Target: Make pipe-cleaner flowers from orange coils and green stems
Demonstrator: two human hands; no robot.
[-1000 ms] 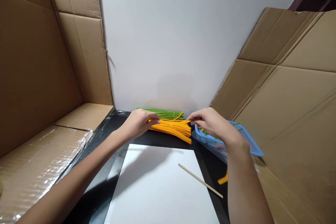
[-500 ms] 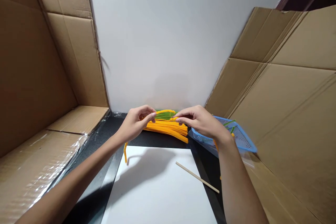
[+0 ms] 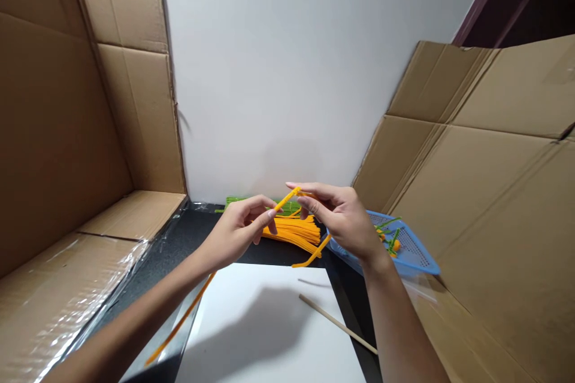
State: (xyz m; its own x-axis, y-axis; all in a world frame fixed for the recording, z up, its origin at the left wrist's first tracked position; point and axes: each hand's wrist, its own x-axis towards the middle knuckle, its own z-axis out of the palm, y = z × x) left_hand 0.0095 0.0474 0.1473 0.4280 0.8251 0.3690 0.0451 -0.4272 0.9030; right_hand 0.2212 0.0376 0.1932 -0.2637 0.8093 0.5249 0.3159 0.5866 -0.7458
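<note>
Between thumb and fingertips, my left hand (image 3: 242, 228) pinches a yellow-orange pipe cleaner (image 3: 287, 197). My right hand (image 3: 339, 215) closes on the same fuzzy strand, near a bend in it. One loose length curves down below my right hand, and another long one trails under my left wrist toward the lower left. How these lengths join behind the fingers is hidden. Just beyond and below both hands lies a bundle of orange pipe cleaners (image 3: 296, 232), with green pipe cleaners (image 3: 240, 204) behind it, by the wall.
A white sheet (image 3: 269, 335) covers the black tabletop in front of me. One thin wooden stick (image 3: 336, 323) rests across its right edge. To the right sits a blue basket (image 3: 420, 254) holding green and orange pieces. Cardboard panels (image 3: 489, 191) stand on both sides.
The pipe cleaner between my hands has tilted, and my right hand has turned with fingers more extended. Its loose ends have swung into view below both hands. The view has shifted slightly.
</note>
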